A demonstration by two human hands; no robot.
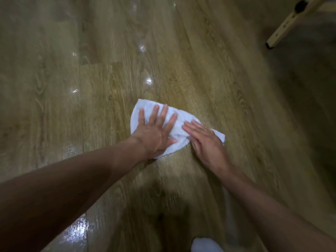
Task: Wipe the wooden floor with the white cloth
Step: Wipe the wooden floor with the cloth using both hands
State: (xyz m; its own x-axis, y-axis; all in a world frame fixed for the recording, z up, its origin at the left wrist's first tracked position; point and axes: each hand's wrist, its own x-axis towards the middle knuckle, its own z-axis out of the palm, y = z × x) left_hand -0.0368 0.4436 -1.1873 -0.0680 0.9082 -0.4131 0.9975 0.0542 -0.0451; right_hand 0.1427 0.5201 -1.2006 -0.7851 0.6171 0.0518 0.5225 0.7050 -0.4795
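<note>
A white cloth [179,126] lies crumpled flat on the wooden floor [109,84] in the middle of the view. My left hand [154,130] presses flat on the cloth's left half, fingers spread and pointing away from me. My right hand [206,140] lies flat on the cloth's right end, fingers together and pointing up-left. Both palms cover much of the cloth. The boards around it shine with wet patches and light spots.
A pale wooden furniture leg [283,28] with a dark foot slants down at the top right. A dim shadowed area lies along the right side. Something white [206,245] shows at the bottom edge, near my body.
</note>
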